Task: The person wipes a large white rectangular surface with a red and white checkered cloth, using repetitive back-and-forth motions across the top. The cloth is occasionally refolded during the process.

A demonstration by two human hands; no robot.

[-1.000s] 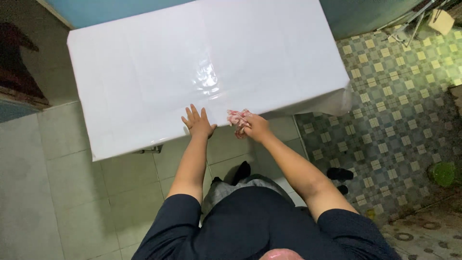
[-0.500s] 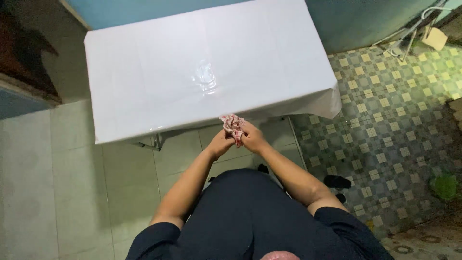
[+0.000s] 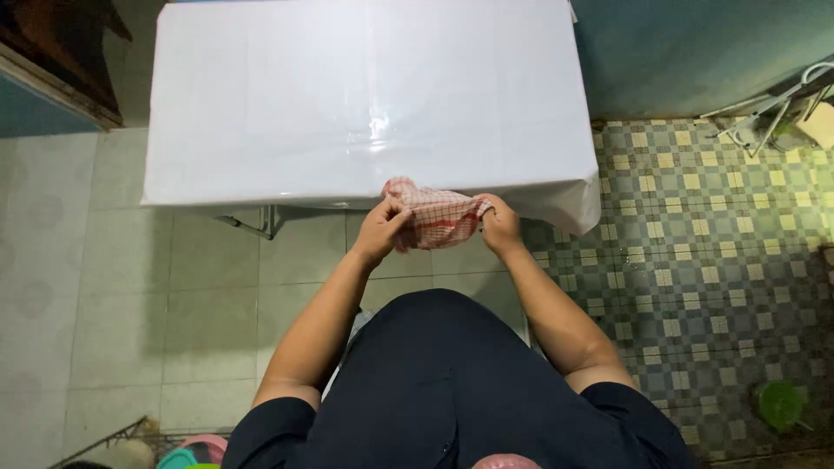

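A red-and-white checked cloth (image 3: 439, 217) is stretched between both hands just off the near edge of a table covered in glossy white sheet (image 3: 347, 87). My left hand (image 3: 380, 230) pinches the cloth's left end, which is bunched up. My right hand (image 3: 499, 224) grips its right end. The cloth hangs partly unfolded in the air, below the table edge, apart from the table top.
The table's metal leg (image 3: 252, 226) shows under the near edge. Pale tiles lie on the left floor, patterned green tiles on the right. A green bowl (image 3: 782, 404) sits at the lower right, a folding metal rack (image 3: 764, 108) at the upper right, and coloured plastic items (image 3: 191, 452) at the bottom left.
My left hand left the table top and joined the right on the crumpled cloth. Both hands have since drawn apart, spreading the cloth open. The view has shifted back from the table.
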